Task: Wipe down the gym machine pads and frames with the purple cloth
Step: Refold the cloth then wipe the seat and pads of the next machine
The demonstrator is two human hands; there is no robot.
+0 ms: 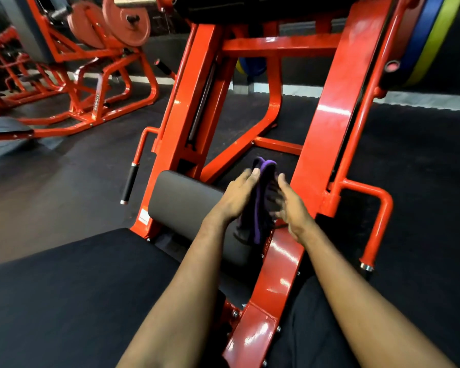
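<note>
Left hand (237, 199) and right hand (291, 208) hovered over the grey pad (181, 203); each grip grasped the purple cloth (260, 205).

A single wide-angle view looks out from the person's head, facing forward and steeply down. Both forearms (356, 301) enter from the bottom edge and converge just right of centre. The camera sits close above the black seat pad (72, 288) at lower left. The orange frame (327, 144) runs up the middle. Farther off, the floor (51, 181) and a second machine (85, 83) fill the upper left.
</note>
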